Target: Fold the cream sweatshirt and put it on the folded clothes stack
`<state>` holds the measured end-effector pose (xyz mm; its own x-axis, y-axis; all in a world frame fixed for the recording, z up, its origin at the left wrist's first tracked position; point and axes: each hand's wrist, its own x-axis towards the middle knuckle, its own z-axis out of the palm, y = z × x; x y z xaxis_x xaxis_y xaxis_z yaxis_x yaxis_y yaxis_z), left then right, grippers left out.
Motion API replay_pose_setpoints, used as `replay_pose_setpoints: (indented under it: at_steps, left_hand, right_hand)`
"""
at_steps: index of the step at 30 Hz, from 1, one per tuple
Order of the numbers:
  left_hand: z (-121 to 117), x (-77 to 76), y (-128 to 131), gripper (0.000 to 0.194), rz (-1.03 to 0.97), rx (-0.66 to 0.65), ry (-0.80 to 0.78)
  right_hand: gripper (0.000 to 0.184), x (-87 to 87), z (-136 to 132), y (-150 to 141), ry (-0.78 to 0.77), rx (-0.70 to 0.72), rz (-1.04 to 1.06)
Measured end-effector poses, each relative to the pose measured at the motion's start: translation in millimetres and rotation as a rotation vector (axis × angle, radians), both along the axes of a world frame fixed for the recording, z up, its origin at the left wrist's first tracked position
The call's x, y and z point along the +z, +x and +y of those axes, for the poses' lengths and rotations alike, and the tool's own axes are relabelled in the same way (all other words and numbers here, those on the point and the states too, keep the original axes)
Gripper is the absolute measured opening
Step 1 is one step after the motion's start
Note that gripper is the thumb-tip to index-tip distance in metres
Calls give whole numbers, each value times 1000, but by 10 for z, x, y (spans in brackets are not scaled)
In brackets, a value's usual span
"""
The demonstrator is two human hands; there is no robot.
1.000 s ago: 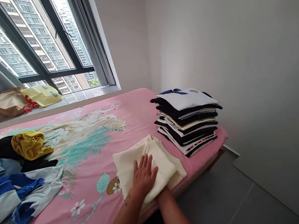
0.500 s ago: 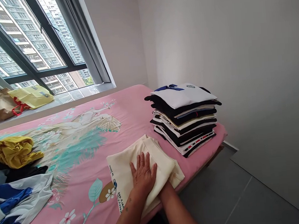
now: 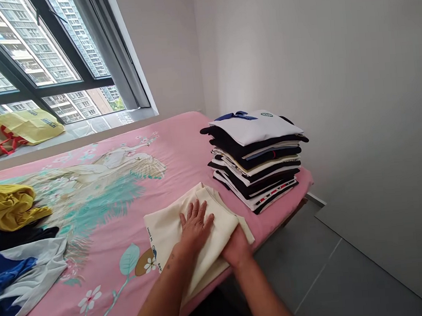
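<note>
The left hand [image 3: 195, 226] lay flat, fingers slightly spread, on the folded cream cloth garment [image 3: 175, 219] near the edge of the bed with a pink floral sheet [image 3: 181, 150]. The right hand [image 3: 237, 248] reached under the garment's right side, its fingertips hidden, so its grip could not be told. The hands were near each other but apart. Beyond them stood a tall stack of folded black and white clothes [image 3: 257, 164]; a crumpled mustard-yellow cloth [image 3: 8, 207] lay at far left.
</note>
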<state>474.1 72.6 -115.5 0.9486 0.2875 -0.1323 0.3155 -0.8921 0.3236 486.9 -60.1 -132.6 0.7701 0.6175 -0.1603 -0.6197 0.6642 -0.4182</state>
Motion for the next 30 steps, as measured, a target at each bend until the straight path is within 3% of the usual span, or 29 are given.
replay_pose_setpoints:
  at_steps: [3,6,8,10,14,18,21,24,28,30]
  left_hand:
    - [-57,-118,-13,65,-35,-9,85]
    - [-157,-202,-8,67,-102,5,186]
    - [-195,-209,8,68,-118,8,216]
    - [-183,-163,21,69,-94,-1,203]
    - [-17,25,-8,60,-41,-91,142]
    - [183,101,-43,53,-70,-132,177]
    - [295,22,0,57,-27,-123,195]
    - [426,-81,57,62,30,-64,166]
    - [723,-124,39,79,77,19,129]
    - [907,-118,-47,78,77,45,117]
  right_hand:
    - [62,-53,-472,-47,-141,-74,-8]
    - [53,-39,-827,-105,-376,-353,-109]
    - [47,25,-885,-160,-554,-467,-239]
    - [44,128,-799,-221,-717,-426,-425]
    - [43,369,-392,-258,-962,-197,-929]
    - [49,459,76,-53,-1208,-89,-1340]
    - [52,328,337,208,-1389,55,-1487]
    - [53,86,441,426,-1523,223,-1508]
    - [56,-177,429,516,-1616,198,-1559]
    - [56,-237,418,501,-1645,163,-1593]
